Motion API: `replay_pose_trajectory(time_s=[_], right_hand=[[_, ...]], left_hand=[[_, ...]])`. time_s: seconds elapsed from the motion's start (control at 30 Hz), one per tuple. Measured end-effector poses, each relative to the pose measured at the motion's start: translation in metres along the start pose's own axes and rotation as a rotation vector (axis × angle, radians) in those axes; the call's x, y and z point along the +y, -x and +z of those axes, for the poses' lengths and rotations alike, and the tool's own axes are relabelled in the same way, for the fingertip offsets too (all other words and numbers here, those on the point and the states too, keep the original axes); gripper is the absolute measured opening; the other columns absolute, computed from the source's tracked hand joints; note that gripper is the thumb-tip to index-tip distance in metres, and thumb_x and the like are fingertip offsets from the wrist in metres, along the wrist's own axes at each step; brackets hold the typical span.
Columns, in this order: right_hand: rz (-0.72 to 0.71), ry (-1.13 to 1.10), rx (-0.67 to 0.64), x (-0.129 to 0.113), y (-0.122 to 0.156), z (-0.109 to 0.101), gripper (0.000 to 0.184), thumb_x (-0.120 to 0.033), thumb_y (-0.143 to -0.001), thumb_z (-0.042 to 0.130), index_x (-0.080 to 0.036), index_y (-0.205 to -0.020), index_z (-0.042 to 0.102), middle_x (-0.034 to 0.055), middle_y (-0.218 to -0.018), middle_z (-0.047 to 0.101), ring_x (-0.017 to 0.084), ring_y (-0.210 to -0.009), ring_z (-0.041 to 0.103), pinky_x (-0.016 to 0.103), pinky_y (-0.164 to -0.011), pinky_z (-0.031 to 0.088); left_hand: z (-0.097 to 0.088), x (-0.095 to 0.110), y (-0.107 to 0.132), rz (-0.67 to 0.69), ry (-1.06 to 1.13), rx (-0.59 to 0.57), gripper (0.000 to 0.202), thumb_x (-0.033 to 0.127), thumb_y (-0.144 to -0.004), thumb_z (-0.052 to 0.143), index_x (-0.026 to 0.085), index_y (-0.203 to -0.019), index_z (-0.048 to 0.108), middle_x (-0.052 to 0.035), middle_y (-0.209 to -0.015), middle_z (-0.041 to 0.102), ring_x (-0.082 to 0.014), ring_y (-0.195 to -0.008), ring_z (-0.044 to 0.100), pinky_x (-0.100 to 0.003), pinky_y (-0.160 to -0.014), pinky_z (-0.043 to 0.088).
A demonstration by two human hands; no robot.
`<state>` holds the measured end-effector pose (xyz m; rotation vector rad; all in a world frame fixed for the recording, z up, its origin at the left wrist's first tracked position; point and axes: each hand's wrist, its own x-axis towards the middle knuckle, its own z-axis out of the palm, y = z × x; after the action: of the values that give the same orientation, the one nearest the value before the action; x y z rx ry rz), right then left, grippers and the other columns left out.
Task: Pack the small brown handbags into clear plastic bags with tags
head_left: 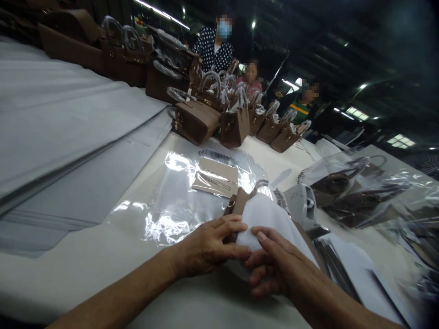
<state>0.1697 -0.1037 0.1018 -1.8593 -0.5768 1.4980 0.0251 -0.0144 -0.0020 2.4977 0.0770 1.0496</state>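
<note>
A white sheet (270, 217) drapes over a brown handbag (240, 199) on the pale table (85, 262), one end showing.

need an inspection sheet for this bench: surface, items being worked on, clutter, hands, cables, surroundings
Surface: pale table, partly covered by stacked white sheets on the left
Job's things: brown bag, partly covered by a white sheet
Clutter: clear plastic with a printed card on it; plastic-wrapped bags on the right
Left hand: fingertips at the covering sheet
Right hand: beside it, fingers bent; firmness of grip unclear
Cables: nothing seen
Surroundings: more brown bags beyond, people behind them, ceiling lights
</note>
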Motion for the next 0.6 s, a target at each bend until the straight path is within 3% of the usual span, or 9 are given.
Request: replay_pose_trajectory(time_s=[0.13, 0.3, 0.47, 0.6], right_hand=[[0.051, -0.081, 0.013, -0.009, 0.012, 0.002, 0.059, -0.045, -0.082, 0.049, -0.029, -0.132, 0.022, 0.0022, -0.072, 0.06, 0.017, -0.055, 0.061, 0.032, -0.05, 0.051], [0.097, -0.28, 0.016, -0.001, 0.032, 0.001, 0.057, -0.039, -0.08, 0.055, -0.025, -0.128, 0.028, 0.0077, -0.095, 0.062, 0.016, -0.06, 0.062, 0.031, -0.053, 0.051], [0.043, -0.573, -0.019, 0.034, 0.026, 0.001, 0.052, -0.034, -0.072, 0.067, -0.023, -0.114, 0.039, 0.0064, -0.099, 0.063, 0.013, -0.058, 0.061, 0.025, -0.05, 0.049], [0.196, -0.733, -0.165, 0.075, 0.022, -0.005, 0.048, -0.036, -0.059, 0.077, -0.023, -0.097, 0.052, 0.0056, -0.102, 0.065, 0.014, -0.064, 0.064, 0.021, -0.049, 0.048]], left_hand=[[-0.003, -0.002, -0.001, 0.004, -0.083, -0.013, 0.021, 0.019, -0.084, 0.047, 0.024, -0.101, 0.059, -0.0085, -0.125, 0.047, -0.0253, -0.123, 0.037, -0.039, -0.1, 0.037], [-0.006, 0.007, -0.008, -0.121, 0.041, -0.016, 0.025, 0.019, -0.079, 0.05, 0.023, -0.101, 0.059, -0.0088, -0.121, 0.047, -0.0244, -0.121, 0.038, -0.038, -0.099, 0.037], [0.002, 0.018, -0.019, -0.267, 0.125, 0.096, 0.016, 0.03, -0.084, 0.051, 0.018, -0.084, 0.061, -0.0088, -0.106, 0.051, -0.0195, -0.109, 0.045, -0.032, -0.095, 0.04], [0.006, 0.019, -0.021, -0.268, 0.094, 0.082, 0.013, 0.029, -0.084, 0.053, 0.018, -0.085, 0.059, -0.009, -0.107, 0.049, -0.0182, -0.107, 0.045, -0.031, -0.095, 0.039]])
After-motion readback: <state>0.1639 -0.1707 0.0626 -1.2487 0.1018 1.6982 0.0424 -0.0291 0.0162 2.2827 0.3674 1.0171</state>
